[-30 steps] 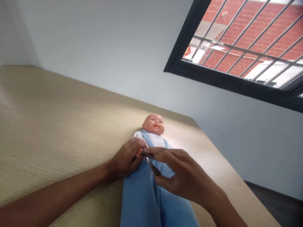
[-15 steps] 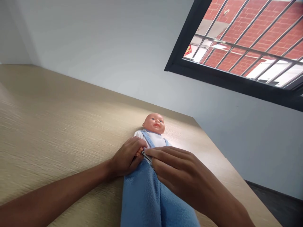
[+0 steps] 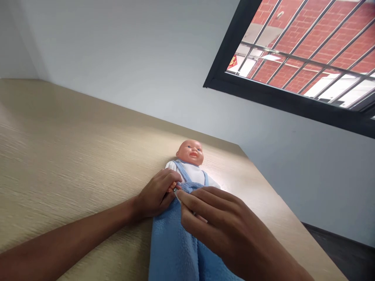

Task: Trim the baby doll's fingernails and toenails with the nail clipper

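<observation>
A baby doll (image 3: 191,152) in a white shirt and blue fleece overalls (image 3: 172,242) lies face up on a light wooden table (image 3: 73,156). My left hand (image 3: 156,195) is closed around the doll's small hand at its side. My right hand (image 3: 213,218) reaches in from the right and lies over the doll's middle. Its fingers are pinched on a small metal tool (image 3: 175,190). Only the tool's tip shows, right against the doll's hand; the rest is hidden under my fingers.
The table's far edge meets a grey wall (image 3: 131,58). Its right edge runs diagonally to a dark floor (image 3: 340,244). A black-framed barred window (image 3: 293,58) is at the upper right, with a red brick wall outside.
My right hand has turned flatter and slid down and left over the metal tool, hiding most of it. My left hand and the doll have stayed put.
</observation>
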`<action>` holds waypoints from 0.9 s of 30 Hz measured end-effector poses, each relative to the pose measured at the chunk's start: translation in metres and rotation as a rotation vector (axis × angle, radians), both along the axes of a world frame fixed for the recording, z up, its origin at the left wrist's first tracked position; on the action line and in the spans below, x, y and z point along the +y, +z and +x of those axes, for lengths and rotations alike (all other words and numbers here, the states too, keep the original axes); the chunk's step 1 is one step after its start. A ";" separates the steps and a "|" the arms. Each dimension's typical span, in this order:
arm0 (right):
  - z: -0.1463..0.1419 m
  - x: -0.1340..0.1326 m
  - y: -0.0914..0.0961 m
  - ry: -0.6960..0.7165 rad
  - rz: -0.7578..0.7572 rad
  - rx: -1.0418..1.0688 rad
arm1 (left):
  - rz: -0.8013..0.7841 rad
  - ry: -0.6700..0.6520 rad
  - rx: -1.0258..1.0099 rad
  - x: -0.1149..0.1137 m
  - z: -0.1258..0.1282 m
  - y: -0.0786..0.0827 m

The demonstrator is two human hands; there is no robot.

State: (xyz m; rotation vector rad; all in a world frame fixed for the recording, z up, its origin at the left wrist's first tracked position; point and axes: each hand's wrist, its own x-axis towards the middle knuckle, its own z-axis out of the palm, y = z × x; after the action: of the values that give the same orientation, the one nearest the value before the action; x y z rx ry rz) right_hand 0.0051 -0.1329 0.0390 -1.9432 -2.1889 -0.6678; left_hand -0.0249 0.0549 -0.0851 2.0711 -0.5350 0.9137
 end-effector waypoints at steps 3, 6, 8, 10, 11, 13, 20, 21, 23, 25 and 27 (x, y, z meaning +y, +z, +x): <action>0.009 -0.001 -0.005 -0.004 0.007 0.111 | 0.006 -0.006 -0.005 0.000 -0.001 0.004; 0.028 -0.002 -0.015 -0.018 0.068 0.512 | 0.015 -0.014 -0.005 0.000 -0.002 0.008; 0.040 -0.003 -0.023 -0.019 0.139 0.780 | 0.015 -0.011 0.002 0.000 -0.003 0.010; 0.046 -0.004 -0.029 -0.014 0.166 0.914 | 0.011 -0.006 0.009 0.000 -0.003 0.009; 0.047 -0.005 -0.030 -0.021 0.153 0.914 | 0.007 -0.008 0.010 0.000 -0.003 0.009; 0.043 -0.006 -0.029 -0.064 0.086 0.815 | -0.007 -0.012 0.011 0.000 -0.003 0.007; 0.023 -0.006 -0.024 -0.112 -0.013 0.489 | -0.122 0.019 0.014 -0.002 -0.006 0.011; 0.022 -0.005 -0.025 -0.101 0.001 0.471 | -0.134 0.022 0.011 -0.003 -0.006 0.012; 0.022 -0.002 -0.027 -0.085 0.040 0.449 | -0.147 0.020 0.002 -0.002 -0.007 0.014; 0.022 0.002 -0.029 -0.066 0.080 0.415 | -0.152 0.013 -0.006 -0.002 -0.007 0.015; 0.021 0.005 -0.028 -0.038 0.105 0.354 | -0.155 0.004 -0.009 -0.002 -0.007 0.015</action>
State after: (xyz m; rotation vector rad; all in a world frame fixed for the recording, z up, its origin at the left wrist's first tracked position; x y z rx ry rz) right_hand 0.0266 -0.1275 0.0105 -1.8850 -1.8717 -0.3969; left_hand -0.0317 0.0533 -0.0698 1.9297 -0.4505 0.9369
